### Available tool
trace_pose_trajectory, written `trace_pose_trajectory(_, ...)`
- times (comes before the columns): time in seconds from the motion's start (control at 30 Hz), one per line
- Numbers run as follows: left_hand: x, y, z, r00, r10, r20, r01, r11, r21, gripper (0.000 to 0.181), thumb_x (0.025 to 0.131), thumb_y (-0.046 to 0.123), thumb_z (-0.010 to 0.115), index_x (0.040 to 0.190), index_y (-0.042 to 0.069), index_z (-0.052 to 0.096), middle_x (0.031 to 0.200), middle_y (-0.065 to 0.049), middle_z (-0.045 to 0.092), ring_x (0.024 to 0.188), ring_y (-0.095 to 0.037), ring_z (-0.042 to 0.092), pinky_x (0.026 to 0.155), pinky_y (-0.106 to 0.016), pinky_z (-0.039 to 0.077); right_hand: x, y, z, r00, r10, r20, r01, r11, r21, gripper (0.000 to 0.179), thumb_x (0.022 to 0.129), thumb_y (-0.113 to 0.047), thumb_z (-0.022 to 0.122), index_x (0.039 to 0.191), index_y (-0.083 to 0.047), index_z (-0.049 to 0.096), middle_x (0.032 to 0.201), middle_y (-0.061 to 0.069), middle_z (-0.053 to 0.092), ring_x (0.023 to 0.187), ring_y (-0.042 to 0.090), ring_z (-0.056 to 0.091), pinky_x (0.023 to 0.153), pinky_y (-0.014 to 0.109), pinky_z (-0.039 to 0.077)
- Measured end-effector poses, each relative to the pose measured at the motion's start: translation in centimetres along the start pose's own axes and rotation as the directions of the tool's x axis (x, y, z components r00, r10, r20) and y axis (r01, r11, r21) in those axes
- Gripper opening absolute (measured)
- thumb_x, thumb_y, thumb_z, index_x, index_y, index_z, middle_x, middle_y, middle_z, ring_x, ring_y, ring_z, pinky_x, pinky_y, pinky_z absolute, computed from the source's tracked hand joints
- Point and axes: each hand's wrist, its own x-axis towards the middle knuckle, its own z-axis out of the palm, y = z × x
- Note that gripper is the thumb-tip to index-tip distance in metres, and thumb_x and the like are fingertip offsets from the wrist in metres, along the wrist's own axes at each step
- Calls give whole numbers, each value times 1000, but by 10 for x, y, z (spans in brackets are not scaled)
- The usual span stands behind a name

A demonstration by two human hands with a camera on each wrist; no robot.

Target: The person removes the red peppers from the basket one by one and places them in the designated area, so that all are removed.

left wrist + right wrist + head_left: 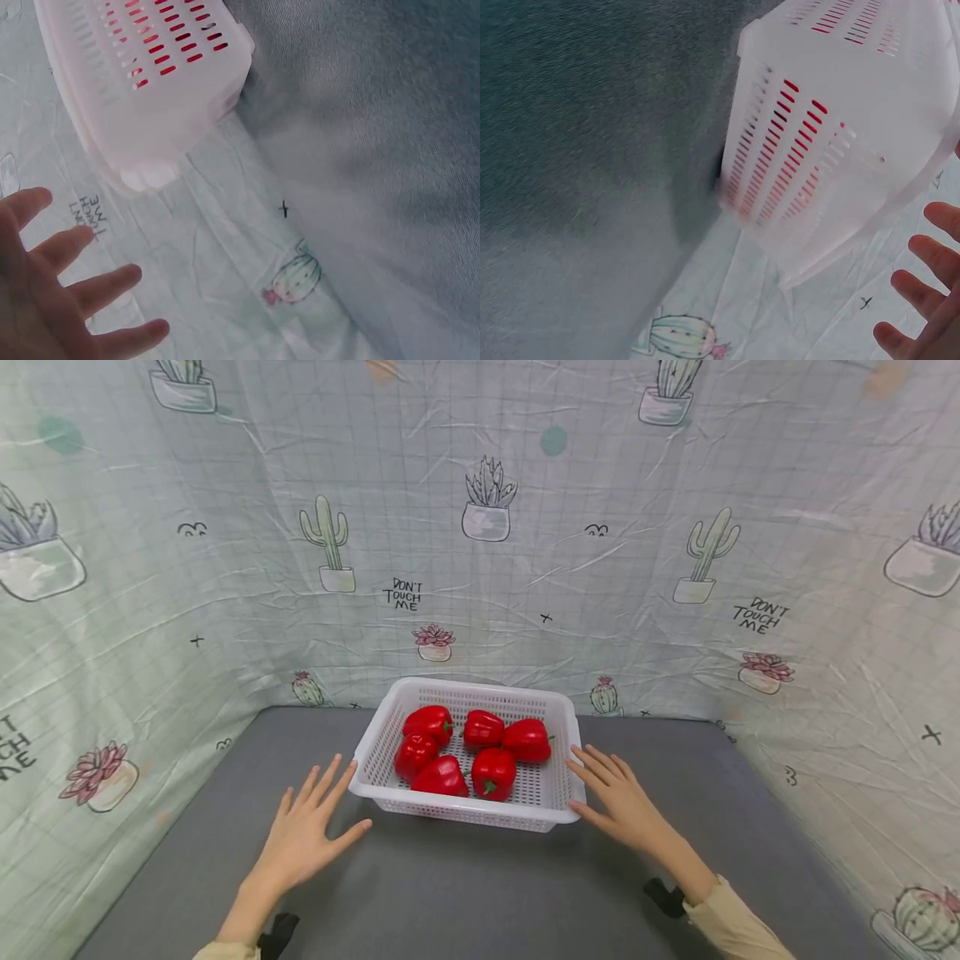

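Note:
A white slotted plastic basket (pixel 480 810) sits toward the back of the grey table. Inside it lie several red bell peppers (pixel 493 773) with green stems, in two loose rows. My left hand (pixel 303 839) is spread beside the basket's left end, fingers straight and nothing held. At the other end, my right hand (pixel 622 802) has its fingers extended, fingertips right at the rim. In the left wrist view the spread fingers (pixel 105 289) stand apart from the basket wall (pixel 161 112). Red shows through the slots of the basket (pixel 840 172) in the right wrist view.
The grey tabletop (pixel 465 893) extends in front of the basket and to both sides. Behind and beside it hangs a wrinkled pale cloth (pixel 525 577) printed with cacti. A black band (pixel 279 935) is on the left wrist, another (pixel 664 897) on the right.

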Motion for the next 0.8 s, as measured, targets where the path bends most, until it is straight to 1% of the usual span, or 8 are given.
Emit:
trace_pose_trajectory(0.17,9,3,5,999,30,-17,-30,1000,1,73,81,55,51,142,26,23,149,-6,20,129,-41,26,96,-63,18,7,0,3,998,-48,-27,48,999,-2,64,74,-31,69,130,-11,47,136,12,44,125,33,38,96,54,27)
trace_pose_trajectory(0.3,15,6,8,999,42,-32,-42,999,11,72,82,54,51,142,25,24,149,-7,22,128,-41,28,96,-62,21,13,-1,4,998,-60,-29,60,998,-21,65,73,-31,70,130,-10,47,135,12,45,124,32,39,96,54,28)
trace_pose_trajectory(0.4,18,7,11,998,44,-40,-44,999,13,72,81,51,53,142,25,24,148,-9,23,127,-41,29,95,-62,23,17,-1,5,998,-66,-14,65,997,-37,65,73,-32,70,129,-9,48,135,12,45,124,31,39,96,54,29)
trace_pose_trajectory(0.53,23,6,14,998,43,-40,-43,999,6,72,82,49,54,142,24,24,147,-12,24,125,-42,31,94,-61,25,24,-3,6,997,-80,12,81,997,-12,64,73,-30,70,130,-9,47,136,13,43,126,30,37,97,54,28)
trace_pose_trajectory(0.67,27,3,17,999,38,-35,-39,999,-15,69,83,49,51,142,24,24,147,-14,23,124,-41,32,93,-61,27,33,-7,8,996,-73,54,73,997,14,64,74,-29,70,131,-10,45,138,12,40,127,28,36,99,54,27)
trace_pose_trajectory(0.8,35,1,20,999,30,-32,-31,999,-29,67,85,49,49,142,23,25,147,-15,24,123,-41,33,90,-62,29,43,-9,13,994,-72,85,69,997,28,65,72,-28,72,130,-10,46,138,12,41,125,28,38,98,53,29)
